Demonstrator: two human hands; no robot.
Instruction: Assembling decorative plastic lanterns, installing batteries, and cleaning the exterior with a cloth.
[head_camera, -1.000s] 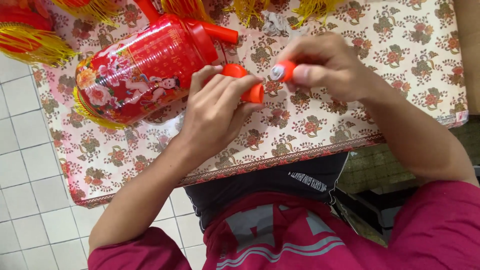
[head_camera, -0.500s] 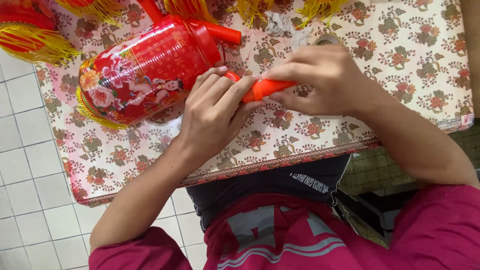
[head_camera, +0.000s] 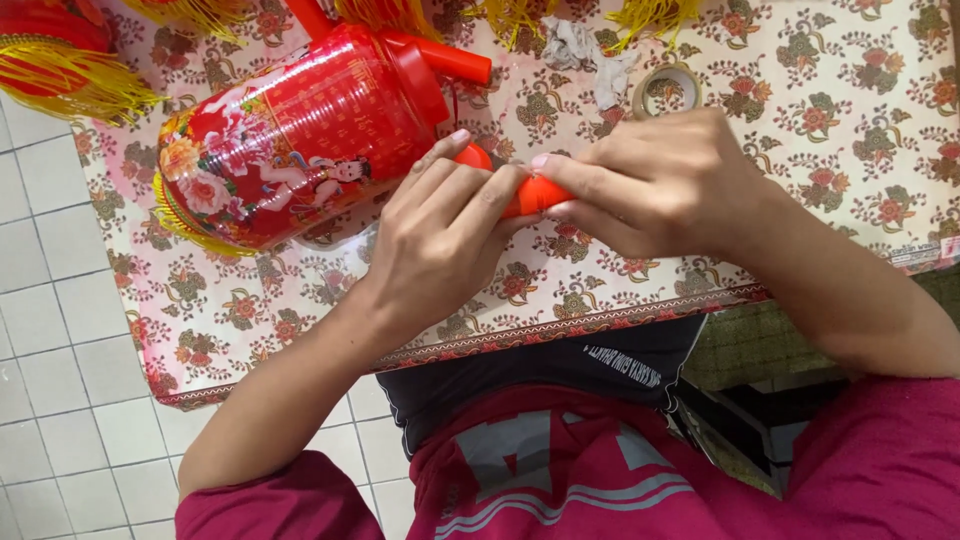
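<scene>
My left hand (head_camera: 440, 235) and my right hand (head_camera: 655, 180) meet over the table, both closed around a short orange-red plastic tube (head_camera: 525, 192), which shows only between the fingers. Just left of my hands lies a red cylindrical lantern (head_camera: 290, 140) on its side, printed with flowers and a figure, edged with a yellow fringe. A red tube (head_camera: 445, 58) sticks out from the lantern's top end.
A floral tablecloth (head_camera: 830, 120) covers the table. A roll of clear tape (head_camera: 668, 88) and a crumpled scrap of paper (head_camera: 590, 55) lie beyond my hands. Yellow tassels (head_camera: 70, 80) and another red lantern sit at the far left. White floor tiles (head_camera: 50, 400) lie left of the table.
My hands have come together. The right hand, which held a tube piece apart from the left's, has brought it against the left hand; both now cover the tube.
</scene>
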